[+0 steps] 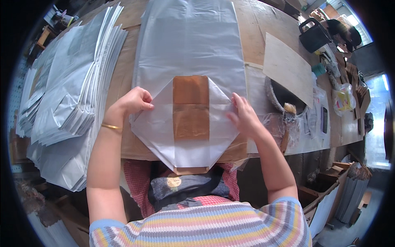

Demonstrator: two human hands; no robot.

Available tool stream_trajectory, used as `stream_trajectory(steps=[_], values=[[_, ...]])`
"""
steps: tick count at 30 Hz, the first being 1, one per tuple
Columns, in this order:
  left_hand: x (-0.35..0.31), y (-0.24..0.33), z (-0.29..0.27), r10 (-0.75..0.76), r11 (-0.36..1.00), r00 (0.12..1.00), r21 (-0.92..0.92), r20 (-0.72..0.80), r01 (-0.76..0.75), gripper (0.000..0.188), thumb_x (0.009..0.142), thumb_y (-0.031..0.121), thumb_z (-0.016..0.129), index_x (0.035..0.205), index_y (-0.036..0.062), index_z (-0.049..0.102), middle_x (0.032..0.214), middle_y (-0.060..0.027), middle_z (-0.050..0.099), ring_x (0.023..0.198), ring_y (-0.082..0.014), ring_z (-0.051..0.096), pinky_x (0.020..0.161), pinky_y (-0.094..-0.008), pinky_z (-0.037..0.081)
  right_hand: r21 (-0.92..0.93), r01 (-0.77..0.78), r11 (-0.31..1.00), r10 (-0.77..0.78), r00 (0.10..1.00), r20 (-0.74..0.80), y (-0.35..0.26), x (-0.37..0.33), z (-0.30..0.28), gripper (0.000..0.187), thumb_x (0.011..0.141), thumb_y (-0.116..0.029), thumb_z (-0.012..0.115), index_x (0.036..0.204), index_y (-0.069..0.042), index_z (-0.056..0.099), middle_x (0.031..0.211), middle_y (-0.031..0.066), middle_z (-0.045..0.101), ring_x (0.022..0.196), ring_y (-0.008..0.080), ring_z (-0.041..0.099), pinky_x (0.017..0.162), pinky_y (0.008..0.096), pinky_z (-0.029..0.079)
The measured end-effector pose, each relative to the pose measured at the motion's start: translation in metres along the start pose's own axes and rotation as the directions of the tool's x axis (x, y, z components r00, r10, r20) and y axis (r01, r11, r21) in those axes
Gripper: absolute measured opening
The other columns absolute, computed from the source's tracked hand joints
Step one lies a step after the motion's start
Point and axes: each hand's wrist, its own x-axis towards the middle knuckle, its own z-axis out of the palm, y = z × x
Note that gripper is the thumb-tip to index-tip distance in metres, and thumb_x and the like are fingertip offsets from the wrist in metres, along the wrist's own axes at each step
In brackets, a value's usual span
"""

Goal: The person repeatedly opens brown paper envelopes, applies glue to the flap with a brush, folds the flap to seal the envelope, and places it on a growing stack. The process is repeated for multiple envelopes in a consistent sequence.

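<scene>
In the head view, the white paper bag point(189, 49) lies on the table point(254, 31) directly ahead of the person, its long axis running away from the body. Its folded near end sits between the hands, the brown patch point(191, 123) midway — neither hand clearly nearer. The left hand point(132, 101), fingers curled, is at the left slanting fold; the right hand point(247, 117), blurred, fingers loosely extended, is at the right one — whether either pinches paper, I cannot tell.

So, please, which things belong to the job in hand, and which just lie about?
Likely in use:
- white paper-like bag with brown rectangular patch
- stacked white bags
- perhaps wooden-handled brush

Likely lying about:
- black handled container
- clear plastic bag, yellow contents
</scene>
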Motion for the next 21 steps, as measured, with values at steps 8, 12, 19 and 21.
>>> stream_trajectory(steps=[8, 12, 19, 21], values=[[-0.014, -0.024, 0.008, 0.007, 0.970, 1.000, -0.243, -0.015, -0.011, 0.012, 0.080, 0.007, 0.072, 0.073, 0.0005, 0.065, 0.068, 0.0031, 0.059, 0.064, -0.0063, 0.050, 0.060, -0.0239, 0.041, 0.114, -0.488, 0.865, 0.271, 0.648, 0.712, 0.012, 0.068, -0.026, 0.014, 0.080, -0.010, 0.070, 0.083, 0.003, 0.069, 0.063, 0.0065, 0.061, 0.062, 0.0096, 0.053, 0.060, 0.0319, 0.047], [-0.018, -0.001, 0.013, 0.055, 0.995, 0.998, -0.084, -0.043, -0.058, 0.010, 0.078, 0.004, 0.071, 0.074, -0.0005, 0.064, 0.068, 0.0016, 0.057, 0.065, -0.0087, 0.049, 0.060, -0.0263, 0.041, 0.099, -0.382, 0.919, 0.213, 0.690, 0.692, 0.019, 0.066, -0.020, 0.010, 0.077, -0.008, 0.069, 0.075, 0.002, 0.066, 0.061, 0.0071, 0.053, 0.059, 0.0119, 0.049, 0.058, 0.0319, 0.045], [-0.019, -0.008, 0.053, 0.758, 0.425, 0.649, 0.805, -0.066, -0.414, 0.010, 0.064, 0.000, 0.063, 0.069, 0.0063, 0.057, 0.074, -0.0078, 0.057, 0.075, -0.0275, 0.059, 0.062, -0.0363, 0.049, -0.173, 0.534, 0.827, -0.450, 0.815, 0.364, 0.001, 0.037, 0.005, 0.011, 0.067, -0.007, 0.068, 0.077, -0.009, 0.063, 0.079, 0.0043, 0.060, 0.080, 0.0221, 0.062, 0.064, 0.0349, 0.053], [-0.034, -0.008, 0.070, 0.846, 0.238, 0.533, 0.915, -0.031, -0.324, 0.005, 0.067, 0.003, 0.061, 0.073, 0.0033, 0.060, 0.071, -0.0083, 0.056, 0.071, -0.0245, 0.059, 0.060, -0.0343, 0.049, -0.297, 0.589, 0.752, -0.484, 0.798, 0.358, -0.005, 0.014, 0.001, 0.015, 0.071, -0.009, 0.064, 0.086, -0.006, 0.065, 0.083, 0.0026, 0.060, 0.082, 0.0194, 0.062, 0.064, 0.0310, 0.054]])
